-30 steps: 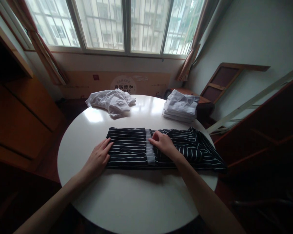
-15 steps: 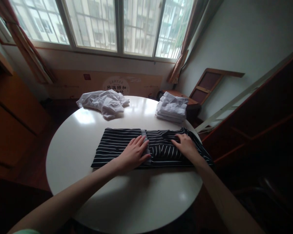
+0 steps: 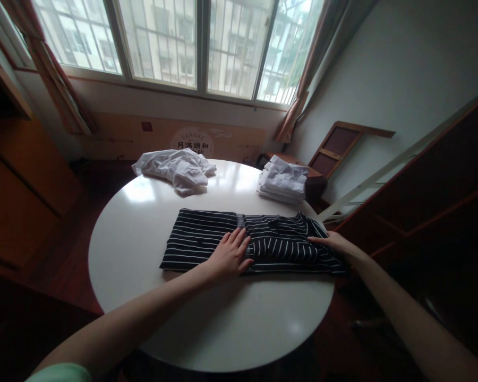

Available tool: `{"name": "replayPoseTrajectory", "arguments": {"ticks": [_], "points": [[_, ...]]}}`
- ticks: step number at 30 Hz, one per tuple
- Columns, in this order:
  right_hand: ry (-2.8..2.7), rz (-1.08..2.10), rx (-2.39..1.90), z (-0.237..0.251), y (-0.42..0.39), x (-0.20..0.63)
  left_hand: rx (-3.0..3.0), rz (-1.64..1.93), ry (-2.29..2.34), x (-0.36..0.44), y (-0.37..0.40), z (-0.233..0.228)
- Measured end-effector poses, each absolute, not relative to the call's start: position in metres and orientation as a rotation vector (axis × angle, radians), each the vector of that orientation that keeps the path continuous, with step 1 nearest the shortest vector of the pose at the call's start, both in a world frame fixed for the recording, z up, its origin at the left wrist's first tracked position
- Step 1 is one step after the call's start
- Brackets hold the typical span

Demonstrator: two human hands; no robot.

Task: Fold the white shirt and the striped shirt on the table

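Observation:
A black shirt with white stripes [image 3: 203,233] lies partly folded across the table, its right part more rumpled than the flat left part. Across its middle runs a narrow greyish strip [image 3: 240,219], perhaps part of a folding board; I cannot tell. My left hand [image 3: 231,253] rests flat on the shirt and over this strip, fingers stretched out. At the right end of the shirt, my right hand [image 3: 336,244] grips the cloth near the table's edge, thumb side on top. Its other fingers are mostly hidden.
The round white table [image 3: 131,276] carries a crumpled white garment [image 3: 177,167] at the back left and a stack of folded white clothes [image 3: 282,180] at the back right. Beyond stand a large printed cardboard panel [image 3: 123,132] and a wooden chair [image 3: 334,146].
My right hand has moved right, from the top of the shirt's rumpled part to its right end. My left hand stays on the strip. The whole view has shifted slightly.

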State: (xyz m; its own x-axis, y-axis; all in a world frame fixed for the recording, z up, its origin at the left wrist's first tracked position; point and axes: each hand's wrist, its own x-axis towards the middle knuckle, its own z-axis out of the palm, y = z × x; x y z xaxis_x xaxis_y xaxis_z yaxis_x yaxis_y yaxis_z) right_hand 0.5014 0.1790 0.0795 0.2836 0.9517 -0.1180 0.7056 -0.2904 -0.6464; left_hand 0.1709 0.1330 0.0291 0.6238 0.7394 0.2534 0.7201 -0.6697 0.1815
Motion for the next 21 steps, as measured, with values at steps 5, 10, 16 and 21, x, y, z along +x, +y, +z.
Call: {"name": "replayPoseTrajectory", "arguments": {"ticks": [5,10,16,21], "points": [[-1.272,1.105,-1.933,0.12,0.182,0.477,2.705,0.549,1.211,0.165,0.13,0.033],[-1.437,1.198,-1.772,0.183,0.181,0.418,2.695,0.539,1.112,0.153,0.112,0.04],[-1.805,1.274,-1.396,0.218,0.183,0.296,2.725,0.504,1.073,0.15,0.092,0.031],[-1.844,1.438,-1.133,0.19,0.192,0.199,2.652,0.376,1.111,0.152,0.09,0.027]]}}
